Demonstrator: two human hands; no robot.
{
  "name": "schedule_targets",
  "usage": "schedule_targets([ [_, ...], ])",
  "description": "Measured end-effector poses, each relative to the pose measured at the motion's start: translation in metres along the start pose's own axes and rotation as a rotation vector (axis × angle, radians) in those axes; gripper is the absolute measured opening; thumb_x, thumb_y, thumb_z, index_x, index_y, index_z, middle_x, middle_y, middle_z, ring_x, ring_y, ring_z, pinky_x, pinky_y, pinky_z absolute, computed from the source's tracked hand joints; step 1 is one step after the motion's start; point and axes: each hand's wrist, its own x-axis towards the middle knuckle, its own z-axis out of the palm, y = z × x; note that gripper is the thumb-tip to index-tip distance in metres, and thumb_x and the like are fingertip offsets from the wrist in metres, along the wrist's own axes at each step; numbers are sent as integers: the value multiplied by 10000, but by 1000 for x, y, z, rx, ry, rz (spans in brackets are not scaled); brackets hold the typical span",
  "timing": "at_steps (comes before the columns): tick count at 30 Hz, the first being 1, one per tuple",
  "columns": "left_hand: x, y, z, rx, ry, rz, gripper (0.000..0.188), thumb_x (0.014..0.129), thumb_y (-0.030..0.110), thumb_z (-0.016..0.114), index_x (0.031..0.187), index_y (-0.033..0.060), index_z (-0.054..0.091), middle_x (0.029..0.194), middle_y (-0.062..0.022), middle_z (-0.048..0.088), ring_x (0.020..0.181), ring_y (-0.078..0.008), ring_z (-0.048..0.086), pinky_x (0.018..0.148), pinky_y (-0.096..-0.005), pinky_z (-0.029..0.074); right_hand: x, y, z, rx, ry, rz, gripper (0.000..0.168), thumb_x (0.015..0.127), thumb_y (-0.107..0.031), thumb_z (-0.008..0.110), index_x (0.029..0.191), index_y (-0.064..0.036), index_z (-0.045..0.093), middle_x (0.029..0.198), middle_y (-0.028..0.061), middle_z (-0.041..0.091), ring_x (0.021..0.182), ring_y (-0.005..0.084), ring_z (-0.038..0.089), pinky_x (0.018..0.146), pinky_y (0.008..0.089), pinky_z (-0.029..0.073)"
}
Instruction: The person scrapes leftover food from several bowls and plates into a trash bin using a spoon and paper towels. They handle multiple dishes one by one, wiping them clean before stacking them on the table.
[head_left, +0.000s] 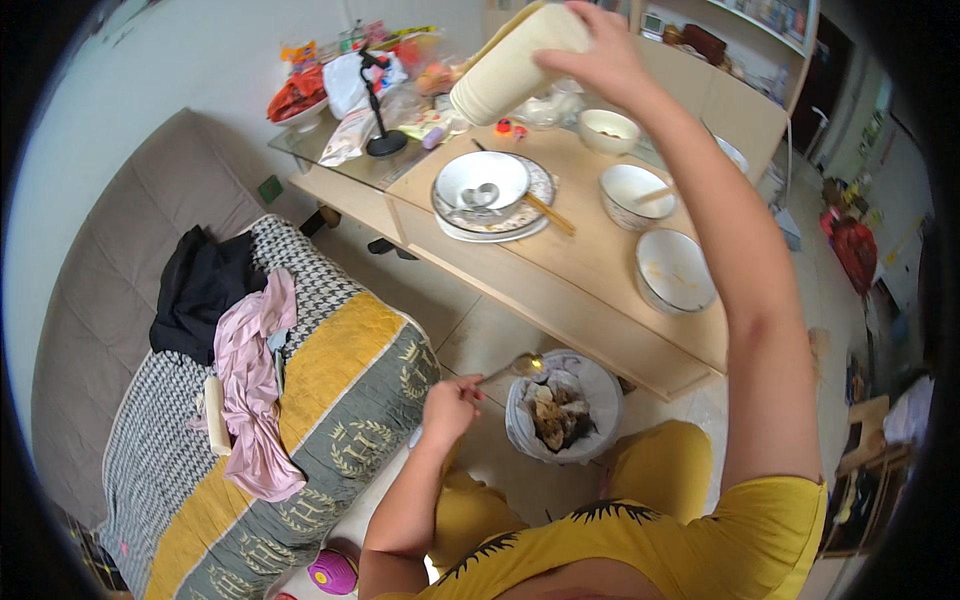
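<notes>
My right hand is raised above the far side of the wooden table and grips a cream cylindrical container, held at a slant. What the container holds is hidden. My left hand is low, in front of the table, with its fingers around the handle of a metal spoon. The spoon's bowl hangs over the rim of a lined waste bin, where brown and pale scraps lie. Below the raised container, a white bowl with metal spoons rests on stacked plates; wooden chopsticks lie beside it.
Several other bowls stand along the table's right side, one with food residue. A black stand and plastic bags crowd the glass-topped end. At left, a sofa bears black and pink clothes.
</notes>
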Motion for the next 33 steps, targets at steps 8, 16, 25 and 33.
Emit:
schedule_targets([
  [8, -4, 110, 11, -159, 244, 301, 264, 907, 47, 443, 1105, -45, 592, 757, -73, 643, 522, -87, 532, 507, -233, 456, -253, -31, -211, 532, -11, 310, 855, 604, -279, 736, 1315, -6, 348, 1209, 127, 451, 1130, 225, 462, 954, 349, 377],
  [16, 75, 231, 123, 384, 105, 492, 254, 829, 86, 492, 1002, -9, 651, 703, -108, 661, 495, -160, 600, 514, -296, 479, -393, -35, -218, 670, -53, 679, 800, 578, -153, 723, 1295, -30, 390, 1207, 71, 391, 1147, 203, 412, 990, 319, 322],
  [25, 59, 258, 151, 837, 279, 531, 295, 781, 128, 575, 1065, 81, 637, 974, -164, 630, 907, -279, 605, 769, -363, 487, -428, -14, -217, 883, -56, 868, 782, 649, -164, 711, 1342, -45, 370, 1246, 68, 409, 1172, 197, 421, 969, 317, 353],
  [33, -89, 177, 133, -61, -707, 192, 413, 877, 231, 591, 1224, 20, 517, 1096, -120, 598, 1000, -140, 533, 815, -301, 452, -432, -9, -196, 1120, -5, 909, 735, 681, -172, 702, 1333, -57, 383, 1203, 86, 455, 1113, 194, 463, 934, 308, 379],
])
